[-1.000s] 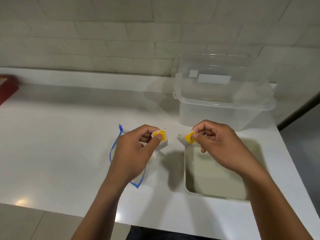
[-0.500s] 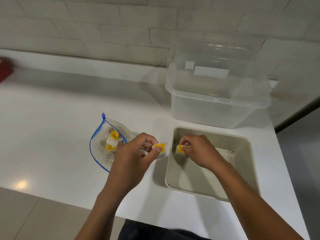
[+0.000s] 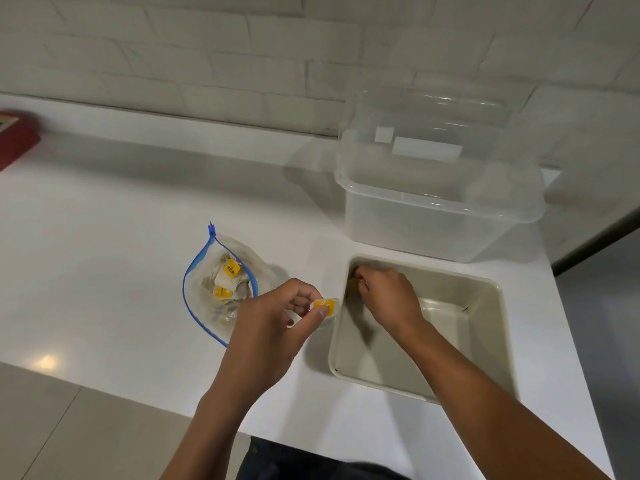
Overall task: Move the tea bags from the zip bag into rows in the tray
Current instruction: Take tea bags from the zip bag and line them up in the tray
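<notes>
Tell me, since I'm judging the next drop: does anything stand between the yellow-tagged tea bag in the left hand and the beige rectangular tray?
Nothing visible does. The left hand pinches the yellow-tagged tea bag just outside the beige rectangular tray's left rim. Only the right hand, setting its own tea bag down, fills the far left corner.

A home kitchen — white counter point(image 3: 104, 271), brick-tile wall point(image 3: 207, 64) (clear storage tub point(image 3: 433, 220) too).

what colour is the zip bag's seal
Blue, on the zip bag; clearest in the head view.

One tray point(image 3: 498, 341), one zip bag point(image 3: 194, 306), two hands
</notes>
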A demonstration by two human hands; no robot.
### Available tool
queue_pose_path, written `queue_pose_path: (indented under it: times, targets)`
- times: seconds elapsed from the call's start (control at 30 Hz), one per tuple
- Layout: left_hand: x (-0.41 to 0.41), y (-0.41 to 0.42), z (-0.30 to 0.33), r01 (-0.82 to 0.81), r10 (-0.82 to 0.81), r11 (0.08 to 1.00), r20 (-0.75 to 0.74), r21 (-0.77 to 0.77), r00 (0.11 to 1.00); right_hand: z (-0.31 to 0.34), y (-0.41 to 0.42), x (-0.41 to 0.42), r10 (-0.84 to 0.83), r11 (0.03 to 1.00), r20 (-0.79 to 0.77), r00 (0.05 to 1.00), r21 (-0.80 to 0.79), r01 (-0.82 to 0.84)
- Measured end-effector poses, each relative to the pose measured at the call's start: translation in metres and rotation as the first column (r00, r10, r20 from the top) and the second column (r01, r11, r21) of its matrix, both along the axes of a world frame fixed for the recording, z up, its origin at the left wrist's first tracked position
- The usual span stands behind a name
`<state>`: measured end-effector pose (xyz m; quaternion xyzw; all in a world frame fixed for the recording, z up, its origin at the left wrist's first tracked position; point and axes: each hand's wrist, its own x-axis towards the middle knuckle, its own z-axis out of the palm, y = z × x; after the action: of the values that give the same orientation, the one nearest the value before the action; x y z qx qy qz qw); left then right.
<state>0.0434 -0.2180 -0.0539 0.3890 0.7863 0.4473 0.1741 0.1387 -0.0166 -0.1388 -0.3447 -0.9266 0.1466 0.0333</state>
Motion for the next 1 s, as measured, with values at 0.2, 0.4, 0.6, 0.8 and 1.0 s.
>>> queue_pose_path:
  times: [0.2, 0.4, 0.6, 0.8, 1.0]
  targets:
    - [0.002, 0.001, -0.002, 0.001, -0.001, 1.0, -0.005, 0.002, 1.0, 0.005, -0.002, 0.007, -0.043, 0.999, -0.074, 0.996, -0.001, 0.043]
    - [0.005, 0.001, -0.006, -0.014, 0.014, 1.0, 0.024, -0.007, 1.0, -0.002, 0.0, 0.032, -0.299, 0.948, -0.04, 0.953, -0.123, 0.292]
    - [0.009, 0.004, -0.007, 0.002, -0.002, 1.0, 0.015, -0.004, 1.0, -0.01, 0.006, 0.028, -0.295, 0.903, 0.054, 0.954, -0.31, 0.297]
    - [0.009, 0.009, -0.007, -0.006, 0.006, 1.0, 0.015, 0.024, 1.0, -0.007, 0.005, 0.022, -0.252, 0.916, 0.073, 0.965, -0.305, 0.262]
    - [0.01, 0.015, -0.006, 0.005, -0.006, 0.999, 0.046, 0.032, 0.999, 0.011, -0.002, 0.03, -0.25, 0.922, 0.088, 0.964, -0.283, 0.265]
